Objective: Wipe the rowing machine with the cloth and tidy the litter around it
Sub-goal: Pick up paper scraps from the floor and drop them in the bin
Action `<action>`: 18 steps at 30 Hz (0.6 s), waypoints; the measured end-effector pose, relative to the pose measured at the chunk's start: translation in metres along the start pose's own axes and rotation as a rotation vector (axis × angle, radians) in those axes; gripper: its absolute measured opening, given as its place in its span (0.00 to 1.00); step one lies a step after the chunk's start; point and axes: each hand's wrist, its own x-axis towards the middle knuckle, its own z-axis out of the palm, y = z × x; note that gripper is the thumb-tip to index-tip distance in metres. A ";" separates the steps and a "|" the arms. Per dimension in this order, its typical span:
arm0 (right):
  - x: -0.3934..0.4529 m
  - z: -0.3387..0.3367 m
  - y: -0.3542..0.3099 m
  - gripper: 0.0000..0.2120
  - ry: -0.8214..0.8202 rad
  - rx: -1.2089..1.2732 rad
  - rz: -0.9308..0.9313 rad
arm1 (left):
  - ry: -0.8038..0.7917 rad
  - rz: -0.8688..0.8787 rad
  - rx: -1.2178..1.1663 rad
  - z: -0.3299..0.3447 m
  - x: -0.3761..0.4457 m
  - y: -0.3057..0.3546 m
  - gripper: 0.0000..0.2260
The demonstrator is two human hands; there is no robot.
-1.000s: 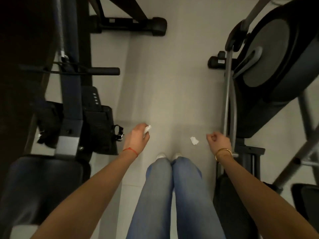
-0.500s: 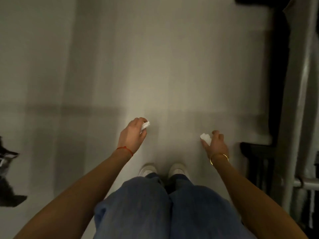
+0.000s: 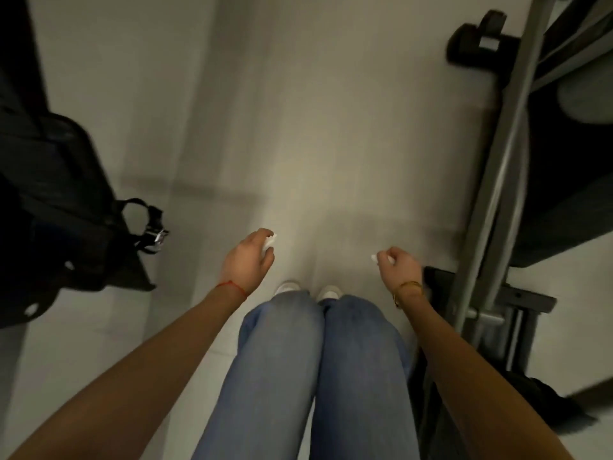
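My left hand curls round a small white scrap of litter, whose tip shows past the fingers. My right hand pinches another white scrap at its fingertips. Both hands hang above the pale floor, on either side of my knees. The rowing machine's black footrest with its strap loop is at the left edge. No cloth is visible.
Another exercise machine with grey metal bars and a dark body stands along the right. Its black foot with a wheel sits at the upper right. My jeans and white shoes fill the bottom middle. The pale tiled floor stretches ahead.
My right hand picked the white scrap off the floor and now holds it higher. The view swung, bringing the rowing machine's footrest and the right-hand machine back into sight.
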 end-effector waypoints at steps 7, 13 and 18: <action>-0.162 -0.135 -0.110 0.24 0.043 0.022 -0.167 | 0.117 -0.140 -0.101 -0.147 -0.144 0.079 0.13; -0.302 -0.212 -0.154 0.16 -0.033 0.028 -0.200 | 0.161 -0.293 -0.280 -0.249 -0.291 0.122 0.13; -0.362 -0.241 -0.173 0.15 -0.150 -0.141 -0.266 | 0.230 -0.499 -0.362 -0.292 -0.389 0.130 0.13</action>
